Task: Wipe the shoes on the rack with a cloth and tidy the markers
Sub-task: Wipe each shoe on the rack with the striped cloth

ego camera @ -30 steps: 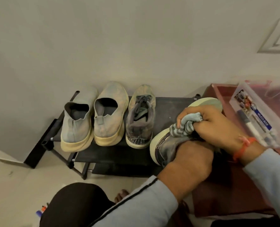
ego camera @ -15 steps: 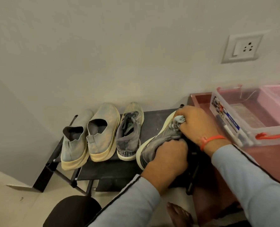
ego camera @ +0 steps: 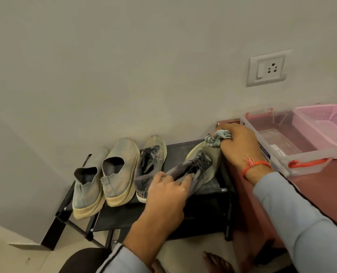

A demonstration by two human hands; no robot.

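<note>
The laced shoe [ego camera: 198,166] is tilted on the right end of the rack [ego camera: 122,217], its heel pinched by the left hand [ego camera: 163,194], while a bunched cloth [ego camera: 215,139] is clamped in the curled fingers [ego camera: 230,134] of the right hand [ego camera: 240,146] at its toe. A hard wipe could likely roll the shoe off the near edge. Little room is left on the right, where the table [ego camera: 248,203] and clear box [ego camera: 293,148] crowd the wrist. No markers can be made out.
</note>
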